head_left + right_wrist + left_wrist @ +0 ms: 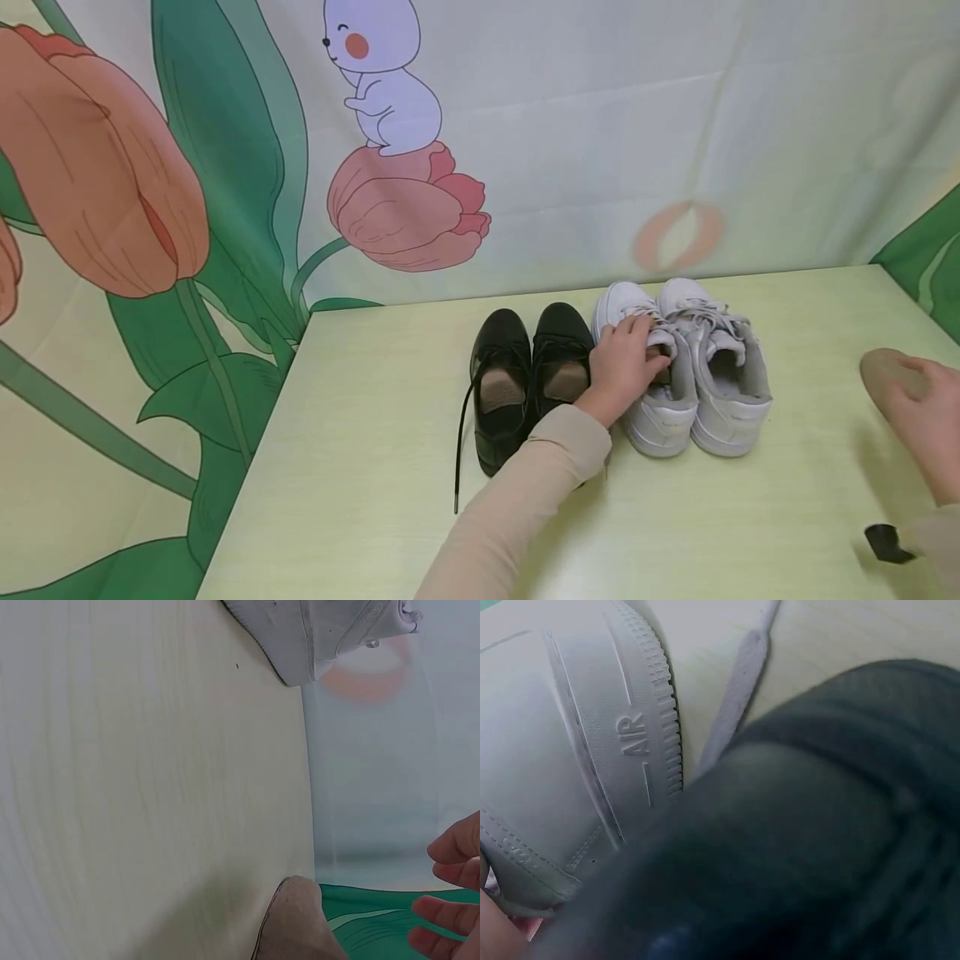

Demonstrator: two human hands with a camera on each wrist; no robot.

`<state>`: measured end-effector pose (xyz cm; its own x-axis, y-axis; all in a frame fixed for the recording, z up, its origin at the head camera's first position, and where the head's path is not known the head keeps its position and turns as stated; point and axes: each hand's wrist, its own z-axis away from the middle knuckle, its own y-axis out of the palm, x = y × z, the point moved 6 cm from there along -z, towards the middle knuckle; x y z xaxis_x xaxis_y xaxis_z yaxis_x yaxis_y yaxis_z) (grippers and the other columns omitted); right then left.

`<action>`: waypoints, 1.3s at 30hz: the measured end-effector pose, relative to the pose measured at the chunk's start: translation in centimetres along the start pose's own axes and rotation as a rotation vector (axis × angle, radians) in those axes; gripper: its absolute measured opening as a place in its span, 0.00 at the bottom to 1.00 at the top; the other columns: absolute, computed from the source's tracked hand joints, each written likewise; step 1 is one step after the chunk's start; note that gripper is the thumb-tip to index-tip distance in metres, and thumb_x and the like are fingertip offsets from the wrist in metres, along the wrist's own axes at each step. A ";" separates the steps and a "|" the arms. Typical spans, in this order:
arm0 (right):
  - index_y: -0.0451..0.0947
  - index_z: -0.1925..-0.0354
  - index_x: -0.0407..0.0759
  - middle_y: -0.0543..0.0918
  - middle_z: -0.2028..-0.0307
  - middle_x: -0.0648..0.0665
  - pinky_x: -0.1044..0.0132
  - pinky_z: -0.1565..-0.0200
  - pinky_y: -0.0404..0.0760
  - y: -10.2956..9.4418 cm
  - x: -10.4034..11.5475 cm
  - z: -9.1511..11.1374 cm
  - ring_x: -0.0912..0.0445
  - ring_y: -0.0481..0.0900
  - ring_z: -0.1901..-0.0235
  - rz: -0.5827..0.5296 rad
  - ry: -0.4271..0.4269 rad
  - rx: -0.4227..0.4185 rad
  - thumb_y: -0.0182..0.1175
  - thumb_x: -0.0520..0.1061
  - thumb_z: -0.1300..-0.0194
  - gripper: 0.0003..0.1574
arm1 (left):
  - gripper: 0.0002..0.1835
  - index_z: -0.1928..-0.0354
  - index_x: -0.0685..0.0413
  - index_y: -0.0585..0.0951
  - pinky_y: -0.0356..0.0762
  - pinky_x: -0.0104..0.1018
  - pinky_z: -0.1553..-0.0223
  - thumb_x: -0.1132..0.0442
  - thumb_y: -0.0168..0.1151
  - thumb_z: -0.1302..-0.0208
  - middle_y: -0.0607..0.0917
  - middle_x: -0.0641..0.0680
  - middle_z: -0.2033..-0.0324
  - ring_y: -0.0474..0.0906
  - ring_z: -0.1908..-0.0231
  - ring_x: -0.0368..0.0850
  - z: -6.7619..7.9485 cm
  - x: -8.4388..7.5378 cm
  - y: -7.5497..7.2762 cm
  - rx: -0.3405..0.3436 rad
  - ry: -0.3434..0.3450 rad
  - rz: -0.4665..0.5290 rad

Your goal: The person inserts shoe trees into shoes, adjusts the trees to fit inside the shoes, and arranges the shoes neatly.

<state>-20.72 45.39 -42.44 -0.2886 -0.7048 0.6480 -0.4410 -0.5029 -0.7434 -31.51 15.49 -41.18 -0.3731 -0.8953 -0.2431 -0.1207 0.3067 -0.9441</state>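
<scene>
A pair of white lace-up sneakers (727,408) stands on the table beside a pair of black lace-up shoes (501,429). My left hand (621,358) grips the left white sneaker (660,427) at its opening, fingers over the laces and thumb reaching inside. Something brown shows in that opening. In the left wrist view, this sneaker's heel (634,742) is close, with a dark shoe blurred in front. Off to the right, my right hand (933,408) holds a brownish, rounded flat piece, seemingly an insole (881,375), above the table. The right wrist view shows the piece's rounded end (296,915).
The pale wood-grain table (360,467) carries both pairs. A loose black lace (460,450) trails on the left of the black shoes. Behind the table hangs a printed cloth (570,167) with tulips and a white animal. A black strap end (888,543) hangs near my right wrist.
</scene>
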 end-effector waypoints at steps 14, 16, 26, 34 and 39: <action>0.50 0.36 0.33 0.49 0.38 0.26 0.39 0.44 0.52 1.3 -5.1 -1.5 0.35 0.47 0.38 -0.049 0.078 0.045 0.39 0.43 0.41 0.34 | 0.28 0.43 0.35 0.65 0.74 0.34 0.60 0.40 0.55 0.46 0.70 0.40 0.45 0.71 0.52 0.42 -0.1 0.0 -0.2 0.058 0.031 0.013; 0.51 0.37 0.33 0.48 0.38 0.27 0.40 0.42 0.51 1.0 -4.6 -1.1 0.35 0.46 0.37 -0.063 0.074 0.041 0.38 0.43 0.40 0.33 | 0.29 0.43 0.36 0.65 0.73 0.34 0.57 0.39 0.55 0.46 0.71 0.41 0.45 0.70 0.51 0.42 0.0 -0.1 -0.3 0.052 0.039 0.005; 0.50 0.38 0.31 0.48 0.39 0.25 0.42 0.40 0.49 1.3 -6.5 -1.7 0.34 0.46 0.37 -0.051 0.094 0.041 0.41 0.43 0.40 0.33 | 0.31 0.41 0.39 0.65 0.63 0.30 0.44 0.37 0.52 0.46 0.69 0.42 0.43 0.66 0.44 0.39 -0.2 -0.9 -0.9 0.048 0.114 -0.050; 0.46 0.34 0.37 0.45 0.36 0.27 0.38 0.43 0.50 3.6 -14.4 -5.0 0.33 0.44 0.37 0.083 0.050 0.058 0.49 0.52 0.41 0.43 | 0.31 0.41 0.40 0.65 0.62 0.34 0.43 0.38 0.51 0.45 0.69 0.43 0.43 0.65 0.42 0.40 0.0 -1.4 -1.2 0.031 0.154 -0.007; 0.42 0.33 0.37 0.47 0.37 0.25 0.37 0.48 0.56 3.5 -14.8 -4.5 0.30 0.49 0.40 0.114 0.085 0.089 0.48 0.60 0.41 0.48 | 0.30 0.40 0.39 0.65 0.61 0.35 0.43 0.38 0.51 0.44 0.69 0.43 0.42 0.63 0.41 0.40 0.0 -1.7 -1.0 0.026 0.168 0.016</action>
<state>-21.84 56.32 -53.89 -0.4053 -0.7167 0.5675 -0.3254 -0.4670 -0.8222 -30.74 16.72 -39.80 -0.5238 -0.8231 -0.2195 -0.0908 0.3102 -0.9463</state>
